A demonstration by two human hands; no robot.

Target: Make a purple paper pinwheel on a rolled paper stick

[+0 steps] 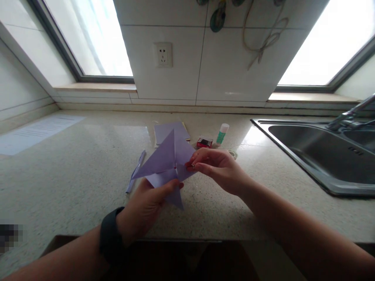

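Note:
A light purple paper pinwheel (pixel 159 158) is held above the counter, its pointed blades folded toward a small reddish spot at the centre. My left hand (pixel 149 199) grips it from below, the thumb lying across a lower blade. At the pinwheel's right side, my right hand (pixel 219 168) is closed in a pinch near the centre. A tiny shiny thing (pixel 193 166) shows between its fingertips, too small to name. Whether the right fingertips touch the paper, I cannot tell.
Behind the pinwheel lie a purple paper stack (pixel 164 130), a small red-and-black box (pixel 204 141) and a glue stick (pixel 222 134). A tape roll (pixel 233 154) is partly hidden by my right hand. A rolled purple paper stick (pixel 135 171) lies left; a sink (pixel 319 156) is right.

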